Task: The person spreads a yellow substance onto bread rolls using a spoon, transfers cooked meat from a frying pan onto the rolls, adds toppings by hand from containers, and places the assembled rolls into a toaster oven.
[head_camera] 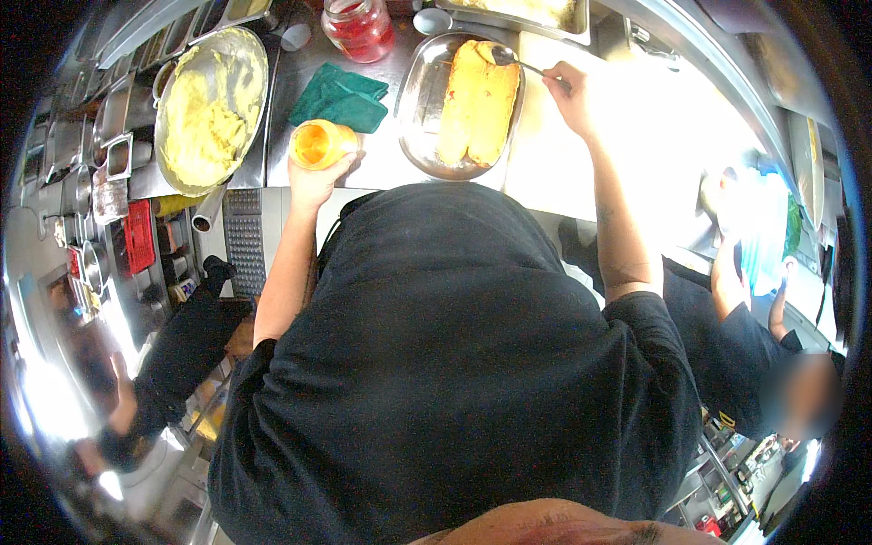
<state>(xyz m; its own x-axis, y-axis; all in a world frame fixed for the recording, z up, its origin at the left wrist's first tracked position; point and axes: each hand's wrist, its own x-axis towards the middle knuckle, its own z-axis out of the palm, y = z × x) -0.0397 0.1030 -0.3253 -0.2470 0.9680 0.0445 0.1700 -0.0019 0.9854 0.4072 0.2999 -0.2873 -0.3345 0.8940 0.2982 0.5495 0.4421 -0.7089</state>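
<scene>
An oval metal platter (420, 116) lies on the steel counter before me. Two long yellow-orange coated pieces of food (477, 102) rest side by side in its right part. My right hand (574, 95) grips the handle of a metal spoon (505, 56), whose bowl is at the top end of the food. In my left hand (317, 178) is a jar (320, 144) of orange sauce, tilted so that its open mouth shows. A folded green cloth (340, 97) lies just beyond this jar.
At the left stands a large oval bowl (211, 116) of yellow mash. A jar with red contents (357, 30) and a metal tray (575, 27) are at the back. Co-workers stand at the right (722, 347) and behind me at the left (184, 347).
</scene>
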